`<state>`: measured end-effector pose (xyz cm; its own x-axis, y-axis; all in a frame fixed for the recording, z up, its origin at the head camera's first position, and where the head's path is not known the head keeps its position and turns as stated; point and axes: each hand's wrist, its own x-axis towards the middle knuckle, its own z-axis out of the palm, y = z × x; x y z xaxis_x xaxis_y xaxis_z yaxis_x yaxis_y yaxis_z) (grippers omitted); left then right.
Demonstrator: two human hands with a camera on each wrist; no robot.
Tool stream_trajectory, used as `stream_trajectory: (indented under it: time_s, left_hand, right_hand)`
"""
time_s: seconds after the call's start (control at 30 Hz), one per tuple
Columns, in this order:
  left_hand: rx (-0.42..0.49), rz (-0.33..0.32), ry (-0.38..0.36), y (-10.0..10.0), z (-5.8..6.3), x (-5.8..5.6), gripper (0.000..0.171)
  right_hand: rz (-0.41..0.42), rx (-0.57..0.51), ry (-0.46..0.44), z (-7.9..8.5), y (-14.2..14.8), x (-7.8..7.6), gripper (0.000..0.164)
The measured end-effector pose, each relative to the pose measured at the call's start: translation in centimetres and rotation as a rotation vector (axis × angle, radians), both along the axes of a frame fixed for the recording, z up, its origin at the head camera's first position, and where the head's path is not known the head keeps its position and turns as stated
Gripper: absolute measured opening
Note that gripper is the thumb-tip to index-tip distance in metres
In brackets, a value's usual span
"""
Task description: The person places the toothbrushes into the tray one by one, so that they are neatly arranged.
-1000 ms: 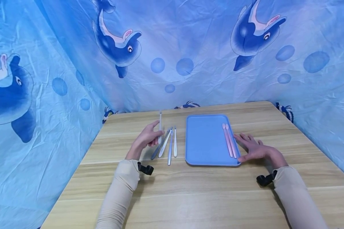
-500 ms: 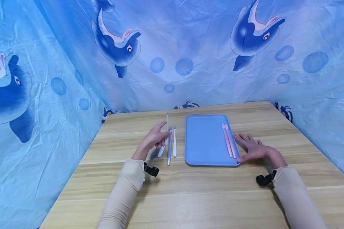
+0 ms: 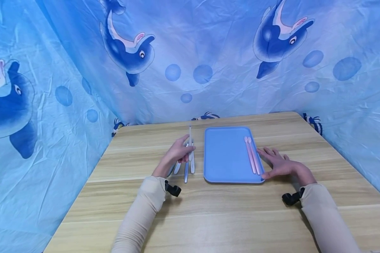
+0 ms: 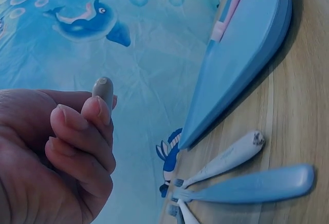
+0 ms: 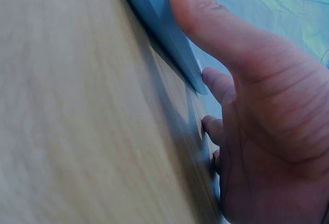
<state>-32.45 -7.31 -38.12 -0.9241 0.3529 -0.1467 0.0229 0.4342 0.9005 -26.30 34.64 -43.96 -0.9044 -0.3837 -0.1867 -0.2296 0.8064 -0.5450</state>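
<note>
In the head view my left hand (image 3: 178,151) pinches a pale toothbrush (image 3: 190,135) and holds it raised over other toothbrushes. Its handle end (image 4: 104,88) pokes out between the fingers in the left wrist view. Below lie a blue toothbrush (image 4: 257,184) and a white toothbrush (image 4: 226,158), their heads close together, with others partly hidden by the hand. My right hand (image 3: 282,165) is at the right side of a blue tray (image 3: 225,154), fingers spread, thumb on the rim. Two pink toothbrushes (image 3: 252,156) lie side by side along the tray's right side.
Everything stands on a wood-grain table (image 3: 221,218). A blue curtain (image 3: 183,45) with dolphins hangs behind its far edge and along both sides. Black wrist mounts (image 3: 173,189) sit on both forearms.
My left hand has moved to the right with the pale toothbrush, over the loose toothbrushes and closer to the tray. The right hand and the tray have stayed in place.
</note>
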Motion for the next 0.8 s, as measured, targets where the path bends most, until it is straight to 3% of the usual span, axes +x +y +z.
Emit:
stream_trajectory:
  time_s: [0.8]
  left_hand:
    - [-0.016,-0.002,-0.017,2.6,0.1,0.2,0.079]
  right_hand:
    - [-0.012,-0.002,-0.029,0.0,-0.1,-0.2,0.118]
